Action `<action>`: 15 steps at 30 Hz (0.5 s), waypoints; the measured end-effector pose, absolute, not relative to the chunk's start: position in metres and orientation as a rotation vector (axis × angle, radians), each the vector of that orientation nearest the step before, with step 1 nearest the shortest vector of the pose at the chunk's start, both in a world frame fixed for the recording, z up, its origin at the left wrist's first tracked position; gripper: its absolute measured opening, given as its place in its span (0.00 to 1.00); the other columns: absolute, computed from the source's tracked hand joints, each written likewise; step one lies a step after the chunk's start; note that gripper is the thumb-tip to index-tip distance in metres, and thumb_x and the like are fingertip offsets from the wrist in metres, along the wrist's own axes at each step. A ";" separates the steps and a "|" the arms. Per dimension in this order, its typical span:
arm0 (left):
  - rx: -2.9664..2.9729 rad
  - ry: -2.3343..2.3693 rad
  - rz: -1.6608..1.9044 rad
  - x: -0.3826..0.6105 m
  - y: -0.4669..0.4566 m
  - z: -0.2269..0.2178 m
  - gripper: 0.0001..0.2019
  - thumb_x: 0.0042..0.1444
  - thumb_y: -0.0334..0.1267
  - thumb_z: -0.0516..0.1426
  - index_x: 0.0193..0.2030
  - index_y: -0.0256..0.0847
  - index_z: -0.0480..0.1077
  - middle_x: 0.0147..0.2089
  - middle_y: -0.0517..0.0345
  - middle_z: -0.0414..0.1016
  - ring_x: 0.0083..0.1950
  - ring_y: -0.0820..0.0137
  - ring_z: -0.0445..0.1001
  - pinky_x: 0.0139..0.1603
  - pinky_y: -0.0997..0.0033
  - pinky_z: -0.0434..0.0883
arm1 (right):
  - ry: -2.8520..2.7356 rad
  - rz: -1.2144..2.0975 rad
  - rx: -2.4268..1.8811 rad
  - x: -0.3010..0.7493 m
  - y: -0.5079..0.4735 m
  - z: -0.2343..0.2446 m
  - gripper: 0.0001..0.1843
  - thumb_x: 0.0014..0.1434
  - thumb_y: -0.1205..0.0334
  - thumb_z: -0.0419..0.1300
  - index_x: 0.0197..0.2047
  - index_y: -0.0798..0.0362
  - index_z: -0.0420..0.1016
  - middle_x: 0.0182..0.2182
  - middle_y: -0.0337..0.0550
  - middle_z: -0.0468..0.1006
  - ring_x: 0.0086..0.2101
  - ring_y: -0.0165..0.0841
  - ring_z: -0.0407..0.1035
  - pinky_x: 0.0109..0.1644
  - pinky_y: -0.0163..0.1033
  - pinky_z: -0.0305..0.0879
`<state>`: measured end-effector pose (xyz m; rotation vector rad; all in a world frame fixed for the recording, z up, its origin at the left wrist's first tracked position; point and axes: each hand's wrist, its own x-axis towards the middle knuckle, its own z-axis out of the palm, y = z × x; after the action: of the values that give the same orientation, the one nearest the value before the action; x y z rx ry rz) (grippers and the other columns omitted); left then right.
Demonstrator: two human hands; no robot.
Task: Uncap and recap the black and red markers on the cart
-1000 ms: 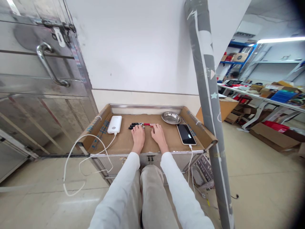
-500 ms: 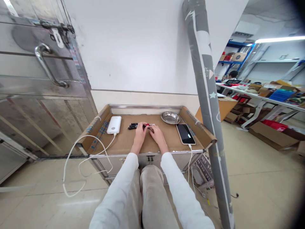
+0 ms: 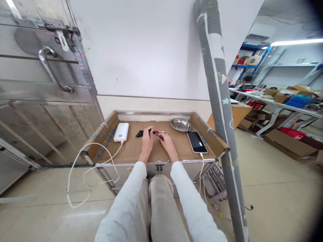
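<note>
A slim dark pen (image 3: 155, 134) slants between my two hands, just above the cardboard-covered top (image 3: 131, 148). My left hand (image 3: 147, 141) pinches its upper left end, and my right hand (image 3: 167, 142) has its fingers closed on the lower right end. Whether the pen is in one piece or two is too small to tell. Several black pens (image 3: 139, 133) lie together just left of my left hand, partly covered by it. Behind the fingers shows a red pen (image 3: 159, 131), lying flat.
A white power bank (image 3: 121, 132) with a white cable lies at left. A shallow steel bowl (image 3: 181, 124) stands back right, with a phone (image 3: 197, 142) on a cable in front. Cardboard-covered side walls edge the top. A grey roll (image 3: 222, 101) leans at right.
Both hands have come slightly apart and tilted, and the dark pen now shows between them. The left fingers have lifted a little. The other things on the top stay put.
</note>
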<state>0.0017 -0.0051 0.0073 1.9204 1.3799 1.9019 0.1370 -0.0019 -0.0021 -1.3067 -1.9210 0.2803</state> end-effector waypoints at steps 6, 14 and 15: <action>1.823 1.482 1.950 0.000 -0.007 0.010 0.13 0.66 0.41 0.44 0.50 0.39 0.64 0.49 0.47 0.71 0.51 0.67 0.70 0.54 0.64 0.67 | -1.915 0.232 -1.326 0.137 -0.001 -0.004 0.10 0.62 0.67 0.53 0.42 0.51 0.75 0.40 0.45 0.76 0.40 0.34 0.70 0.46 0.38 0.64; 1.940 1.449 1.647 -0.003 -0.001 0.003 0.08 0.65 0.37 0.48 0.44 0.41 0.66 0.45 0.52 0.74 0.46 0.68 0.73 0.50 0.66 0.68 | -1.705 0.041 -1.514 0.140 -0.006 -0.002 0.13 0.66 0.61 0.48 0.44 0.52 0.73 0.39 0.47 0.77 0.40 0.37 0.68 0.44 0.39 0.62; 2.012 1.412 1.548 -0.002 0.000 0.002 0.07 0.64 0.35 0.49 0.43 0.41 0.67 0.43 0.53 0.74 0.45 0.69 0.73 0.49 0.66 0.69 | -1.703 0.019 -1.513 0.140 -0.006 -0.001 0.13 0.66 0.61 0.48 0.44 0.53 0.73 0.39 0.48 0.77 0.41 0.38 0.67 0.45 0.39 0.62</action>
<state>-0.0022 0.0000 0.0017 2.0117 1.4118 1.5480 0.1401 -0.0065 -0.0012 -1.5132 -1.7030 0.0192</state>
